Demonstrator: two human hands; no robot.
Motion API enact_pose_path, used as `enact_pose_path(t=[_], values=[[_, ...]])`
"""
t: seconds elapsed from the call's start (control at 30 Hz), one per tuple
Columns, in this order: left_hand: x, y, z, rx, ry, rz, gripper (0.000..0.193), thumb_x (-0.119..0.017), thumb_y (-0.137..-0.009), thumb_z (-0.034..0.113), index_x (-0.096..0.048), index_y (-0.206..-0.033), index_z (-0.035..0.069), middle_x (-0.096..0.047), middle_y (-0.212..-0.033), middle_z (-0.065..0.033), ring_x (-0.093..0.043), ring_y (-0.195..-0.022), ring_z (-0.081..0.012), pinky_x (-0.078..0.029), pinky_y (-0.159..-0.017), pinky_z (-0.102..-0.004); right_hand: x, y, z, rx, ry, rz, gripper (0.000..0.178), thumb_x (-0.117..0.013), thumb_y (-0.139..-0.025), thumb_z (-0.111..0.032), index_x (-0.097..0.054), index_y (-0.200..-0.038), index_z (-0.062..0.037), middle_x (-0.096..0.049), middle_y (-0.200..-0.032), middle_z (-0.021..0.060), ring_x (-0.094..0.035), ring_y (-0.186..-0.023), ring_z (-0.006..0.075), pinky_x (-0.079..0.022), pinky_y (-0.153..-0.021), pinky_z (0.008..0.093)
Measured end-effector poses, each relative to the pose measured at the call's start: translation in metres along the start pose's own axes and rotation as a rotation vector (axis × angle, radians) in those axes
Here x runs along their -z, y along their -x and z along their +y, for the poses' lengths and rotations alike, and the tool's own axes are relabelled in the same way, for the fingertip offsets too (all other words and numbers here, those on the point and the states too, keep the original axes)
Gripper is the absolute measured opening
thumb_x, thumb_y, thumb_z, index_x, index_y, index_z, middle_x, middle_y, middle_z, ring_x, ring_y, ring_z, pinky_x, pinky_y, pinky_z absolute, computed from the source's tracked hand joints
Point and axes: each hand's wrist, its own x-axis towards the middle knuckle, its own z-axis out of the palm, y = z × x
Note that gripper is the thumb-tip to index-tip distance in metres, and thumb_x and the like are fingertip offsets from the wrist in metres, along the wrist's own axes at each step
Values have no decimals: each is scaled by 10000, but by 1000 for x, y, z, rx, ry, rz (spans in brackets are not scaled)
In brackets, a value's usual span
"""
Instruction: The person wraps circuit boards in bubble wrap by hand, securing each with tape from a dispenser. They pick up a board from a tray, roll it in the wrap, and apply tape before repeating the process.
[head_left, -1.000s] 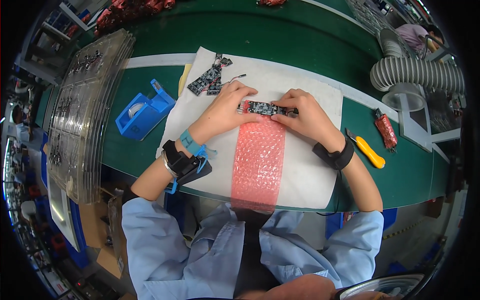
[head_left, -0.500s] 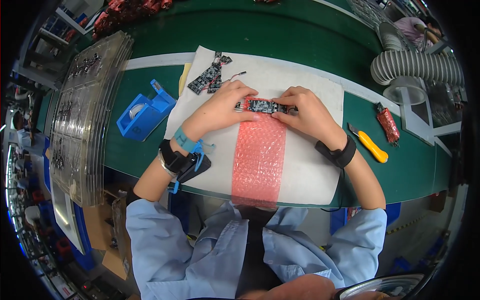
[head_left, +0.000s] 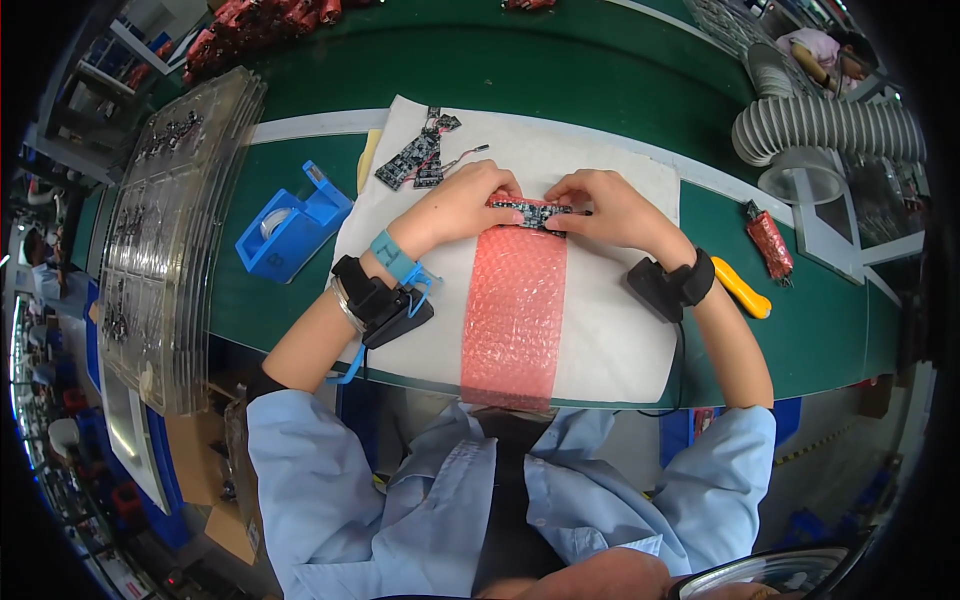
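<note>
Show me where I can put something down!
White sheet lies bare between the pink bubble wrap and the right wrist's black device. Green surface beyond the sheet is mostly bare, before the red bundles. It's crowded where the left hand and right hand hold the circuit board.

I am working over glossy, bumpy plastic bubble wrap [head_left: 513, 320] and a matt, papery sheet [head_left: 615, 335]; my matt cloth sleeves [head_left: 312, 480] are creasing, the dispenser [head_left: 320, 217] showing smooth plastic.
</note>
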Motion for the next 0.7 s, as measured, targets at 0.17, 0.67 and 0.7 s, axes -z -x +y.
enact_pose_path(t=[0.17, 0.67, 0.7], values=[[0, 0, 2, -25, -16, -6, 275, -716, -772, 235, -642, -956, 45, -588, -915, -134, -554, -914, -275, -447, -824, -362, 1, -1, -3, -73, 25, -74, 265, -745, -763, -174, -653, -945, -4, -635, -848, 120, -599, -773, 204, -484, -727, 316], [-7, -1, 14, -127, -155, 165, 265, -696, -775, 155, -520, -942, 48, -531, -884, -111, -525, -893, -296, -437, -779, -383, -12, 4, -8, 131, 241, 185, 230, -696, -764, -49, -540, -913, 31, -590, -885, 197, -589, -814, 354, -486, -730, 393], [-7, -1, 15, -150, -194, 177, 268, -695, -773, 152, -514, -941, 50, -529, -883, -110, -523, -894, -303, -434, -783, -387, -14, 7, -9, 160, 266, 223, 235, -698, -757, -40, -531, -907, 31, -583, -883, 194, -586, -813, 356, -486, -726, 398]])
